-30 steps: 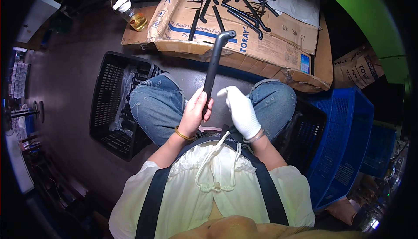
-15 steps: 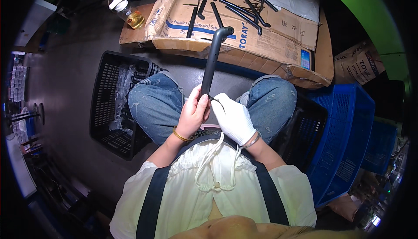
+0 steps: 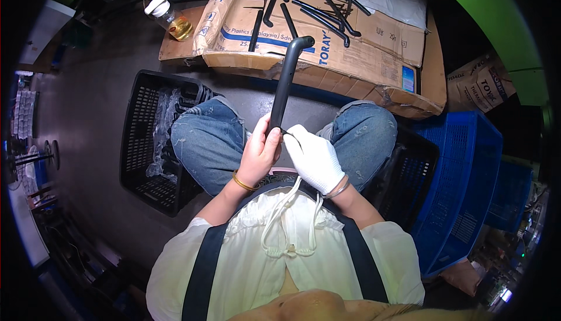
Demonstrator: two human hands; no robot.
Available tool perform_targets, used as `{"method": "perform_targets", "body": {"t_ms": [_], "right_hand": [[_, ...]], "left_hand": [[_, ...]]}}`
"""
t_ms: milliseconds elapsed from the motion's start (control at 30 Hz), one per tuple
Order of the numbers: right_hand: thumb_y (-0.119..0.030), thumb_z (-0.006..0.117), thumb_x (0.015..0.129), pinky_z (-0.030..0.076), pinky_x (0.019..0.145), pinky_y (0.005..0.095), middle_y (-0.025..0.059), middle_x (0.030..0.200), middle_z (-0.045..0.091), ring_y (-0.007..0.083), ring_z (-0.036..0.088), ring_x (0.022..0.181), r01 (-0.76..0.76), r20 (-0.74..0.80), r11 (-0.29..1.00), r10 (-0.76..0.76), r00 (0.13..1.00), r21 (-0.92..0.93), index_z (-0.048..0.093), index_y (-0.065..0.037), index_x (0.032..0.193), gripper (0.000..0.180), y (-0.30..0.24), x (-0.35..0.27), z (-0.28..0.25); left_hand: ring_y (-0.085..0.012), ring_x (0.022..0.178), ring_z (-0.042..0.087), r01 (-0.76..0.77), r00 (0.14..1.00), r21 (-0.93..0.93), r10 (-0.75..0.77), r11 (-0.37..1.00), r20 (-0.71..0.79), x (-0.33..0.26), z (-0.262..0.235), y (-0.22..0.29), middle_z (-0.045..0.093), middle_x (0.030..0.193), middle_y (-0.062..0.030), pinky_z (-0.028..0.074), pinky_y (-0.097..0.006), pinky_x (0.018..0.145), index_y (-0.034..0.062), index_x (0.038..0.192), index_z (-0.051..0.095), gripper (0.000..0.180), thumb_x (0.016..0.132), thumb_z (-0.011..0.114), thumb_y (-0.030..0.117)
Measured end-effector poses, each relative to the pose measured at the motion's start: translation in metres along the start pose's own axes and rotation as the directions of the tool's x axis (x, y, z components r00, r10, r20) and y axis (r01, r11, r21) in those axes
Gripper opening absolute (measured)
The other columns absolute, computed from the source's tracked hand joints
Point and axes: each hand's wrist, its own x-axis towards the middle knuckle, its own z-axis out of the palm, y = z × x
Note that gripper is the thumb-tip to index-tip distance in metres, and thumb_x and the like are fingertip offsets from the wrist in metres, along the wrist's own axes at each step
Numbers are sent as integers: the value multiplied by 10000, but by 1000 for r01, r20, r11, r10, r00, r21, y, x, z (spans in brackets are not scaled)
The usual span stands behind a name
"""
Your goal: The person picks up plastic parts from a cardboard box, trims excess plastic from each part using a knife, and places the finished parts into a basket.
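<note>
A black tubular bar with a bent end (image 3: 286,84) stands tilted above my lap, its elbow pointing away from me and to the right. My bare left hand (image 3: 260,156) is closed round its lower part, thumb along the side. Beside it, my right hand (image 3: 315,160) wears a white knit glove, fingers pinched together at the bar's lower end. Something small and dark shows at those fingertips, too hidden to name. Beyond my knees, several similar black bent bars (image 3: 320,20) lie in a loose pile on a flattened cardboard box (image 3: 374,58).
A black crate (image 3: 135,137) with clear plastic wrapping (image 3: 160,140) stands by my left knee. On my right are another black crate (image 3: 416,172) and a blue crate (image 3: 459,180). A bottle of yellow liquid (image 3: 181,27), a phone (image 3: 408,79) and a paper sack (image 3: 485,84) lie farther off.
The view has shifted very slightly. Both hands keep the same hold at the bar's lower end, with no other visible movement.
</note>
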Motion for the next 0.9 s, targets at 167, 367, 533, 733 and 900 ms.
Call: {"method": "perform_targets", "body": {"t_ms": [167, 367, 533, 733, 900], "right_hand": [[-178, 493, 984, 507, 608, 447, 172, 844, 620, 378, 639, 706, 147, 18, 987, -146, 989, -64, 584, -63, 969, 147, 2, 2, -3], [-146, 480, 972, 502, 588, 438, 159, 882, 577, 355, 629, 685, 210, 93, 964, -197, 976, -160, 576, -45, 959, 140, 14, 5, 17], [-240, 763, 754, 554, 635, 427, 111, 930, 562, 318, 675, 732, 184, 140, 924, -145, 980, -334, 591, -64, 991, 342, 9, 4, 23], [-236, 708, 871, 561, 712, 408, 182, 1001, 680, 343, 697, 886, -52, -310, 982, 107, 945, 181, 604, -44, 1108, 322, 10, 7, 19], [-267, 682, 912, 516, 670, 394, 175, 835, 681, 314, 692, 771, -148, -27, 834, 192, 981, 531, 594, -4, 1014, 296, 18, 30, 0]], "left_hand": [[-102, 641, 502, -92, 993, 280, 108, 956, -40, -1, -1, -7, 552, 837, -28, 424, -240, 588, 5, 1383, 433, 395, 1039, 481, 194], [-181, 757, 553, -121, 975, 422, 187, 898, -118, -3, 0, -17, 582, 909, -93, 470, -298, 714, -18, 1387, 428, 419, 1042, 467, 217], [-136, 671, 523, -241, 937, 484, 332, 841, -109, 0, -2, -24, 562, 872, -76, 449, -265, 633, -3, 1396, 414, 416, 1047, 461, 217], [-40, 445, 382, 201, 975, -312, -222, 928, -32, 1, 2, 2, 459, 710, 5, 296, -183, 374, 83, 1107, 489, 251, 1066, 413, 319], [-72, 490, 449, 551, 828, -547, -333, 630, 452, -2, -2, 9, 498, 746, -7, 360, -200, 401, 69, 1123, 506, 431, 1067, 317, 453]]}}
